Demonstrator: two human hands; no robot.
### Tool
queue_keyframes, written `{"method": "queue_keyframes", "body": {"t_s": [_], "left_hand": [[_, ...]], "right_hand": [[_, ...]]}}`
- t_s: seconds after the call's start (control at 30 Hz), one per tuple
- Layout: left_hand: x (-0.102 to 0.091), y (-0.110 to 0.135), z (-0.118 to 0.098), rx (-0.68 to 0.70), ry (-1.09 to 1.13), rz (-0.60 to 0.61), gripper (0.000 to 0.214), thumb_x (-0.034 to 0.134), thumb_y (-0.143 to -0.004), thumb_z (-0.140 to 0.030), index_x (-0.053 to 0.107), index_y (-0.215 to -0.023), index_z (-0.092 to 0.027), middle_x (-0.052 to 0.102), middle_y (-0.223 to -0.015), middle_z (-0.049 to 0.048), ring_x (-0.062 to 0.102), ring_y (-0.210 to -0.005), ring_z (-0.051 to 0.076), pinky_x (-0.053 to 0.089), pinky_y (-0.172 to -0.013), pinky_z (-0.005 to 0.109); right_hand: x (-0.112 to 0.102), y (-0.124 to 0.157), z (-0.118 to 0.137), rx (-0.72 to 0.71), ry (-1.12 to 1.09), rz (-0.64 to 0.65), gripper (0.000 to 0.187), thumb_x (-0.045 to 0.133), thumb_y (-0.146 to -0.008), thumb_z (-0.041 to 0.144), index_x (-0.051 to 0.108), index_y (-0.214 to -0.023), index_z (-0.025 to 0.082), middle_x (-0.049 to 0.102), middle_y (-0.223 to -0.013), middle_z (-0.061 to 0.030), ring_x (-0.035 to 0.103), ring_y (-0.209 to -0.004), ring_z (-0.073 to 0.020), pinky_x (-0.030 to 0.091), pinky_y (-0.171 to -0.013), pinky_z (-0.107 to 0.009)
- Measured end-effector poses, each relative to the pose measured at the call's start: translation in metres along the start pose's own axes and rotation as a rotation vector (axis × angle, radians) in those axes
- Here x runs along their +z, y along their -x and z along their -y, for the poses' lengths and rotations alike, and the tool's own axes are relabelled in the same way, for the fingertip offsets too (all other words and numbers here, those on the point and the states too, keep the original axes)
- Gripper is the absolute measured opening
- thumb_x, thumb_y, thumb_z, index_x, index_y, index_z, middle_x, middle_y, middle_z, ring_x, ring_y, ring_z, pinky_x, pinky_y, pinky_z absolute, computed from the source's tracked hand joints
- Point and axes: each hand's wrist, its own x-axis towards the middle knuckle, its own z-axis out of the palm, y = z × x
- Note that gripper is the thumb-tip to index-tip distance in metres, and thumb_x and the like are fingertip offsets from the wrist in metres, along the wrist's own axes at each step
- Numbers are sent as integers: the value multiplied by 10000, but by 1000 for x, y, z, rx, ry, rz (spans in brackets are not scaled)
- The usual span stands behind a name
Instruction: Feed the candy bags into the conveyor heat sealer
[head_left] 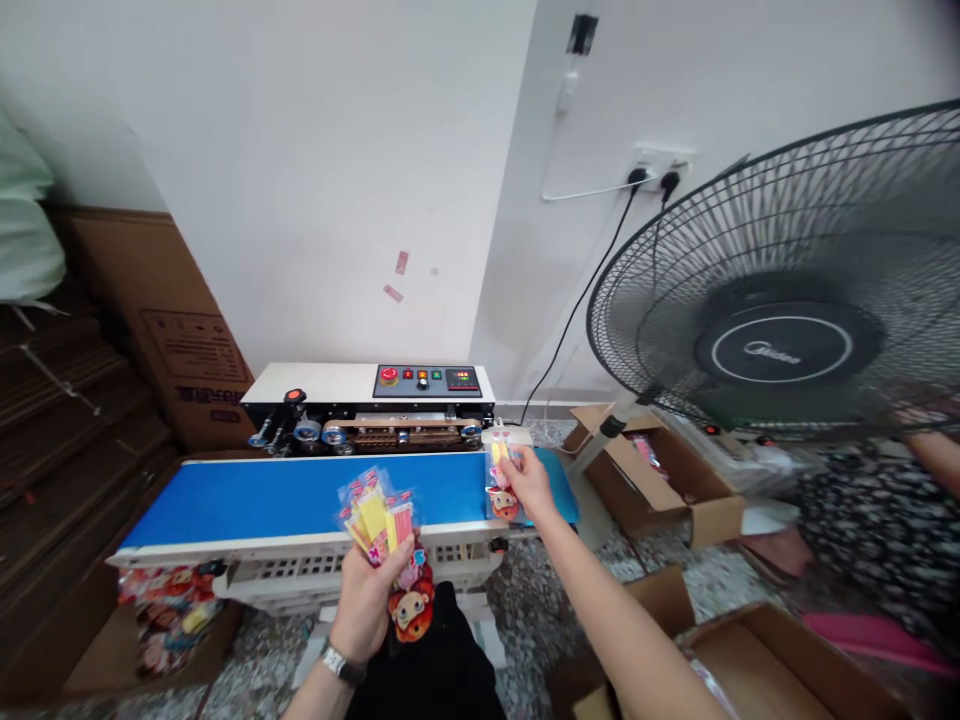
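From the head view, a fan of small packets is gripped in the closed left hand. One packet is pinched by the right hand, its fingers apparently closed, just over the blue belt of the sealing machine.

Blue belt: packet apparently resting, right end.

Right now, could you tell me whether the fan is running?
Running, it seems: behind the fan's grille no separate blades show, only a smooth blur around the hub.
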Motion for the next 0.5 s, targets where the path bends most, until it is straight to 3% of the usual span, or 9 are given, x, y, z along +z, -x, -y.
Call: {"method": "queue_keyframes", "body": {"t_s": [0.07, 0.17, 0.27, 0.33, 0.4, 0.5], "left_hand": [[0, -1, 1, -7, -11, 6, 405, 745, -614, -238, 633, -985, -119, 696, -958, 112, 646, -862, 227, 493, -783, 325], [2, -1, 1, -11, -21, 18, 411, 746, -609, -242, 637, -982, -109, 695, -956, 123, 647, -852, 236, 497, -769, 334], [7, -1, -1, -2, -15, 16, 382, 751, -597, -244, 654, -943, -115, 698, -955, 118, 649, -839, 233, 496, -764, 323], [10, -2, -4, 11, -16, 5, 376, 754, -588, -248, 658, -927, -118, 702, -942, 111, 651, -831, 232, 498, -765, 326], [13, -3, -7, 46, -26, -9, 400, 755, -584, -251, 649, -948, -124, 699, -952, 105, 648, -842, 236, 498, -773, 336], [16, -6, -9, 95, -49, 4, 431, 744, -599, -257, 629, -992, -123, 687, -985, 111, 640, -864, 245, 492, -791, 358]], "right_hand": [[-6, -18, -10, 0, 185, -60, 295, 537, -693, 339, 539, -942, 180, 583, -597, 27, 549, -512, -153, 403, -503, -249], [-1, -33, -14, 0, 246, -57, 308, 561, -673, 283, 557, -960, 173, 600, -623, 9, 573, -570, -166, 411, -552, -255], [14, -35, -8, -12, 274, -8, 361, 603, -649, 247, 563, -1001, 177, 618, -669, -6, 590, -653, -184, 429, -627, -277], [23, -25, 1, -79, 270, 36, 415, 621, -655, 247, 547, -1058, 180, 635, -824, -45, 591, -768, -195, 436, -700, -298], [29, -2, 11, -184, 177, 174, 463, 607, -703, 294, 500, -1141, 188, 602, -1000, -79, 575, -867, -194, 445, -735, -305], [35, 47, 24, -280, -98, 598, 540, 592, -750, 376, 419, -1232, 207, 563, -1078, -83, 569, -905, -178, 474, -707, -279]]}}
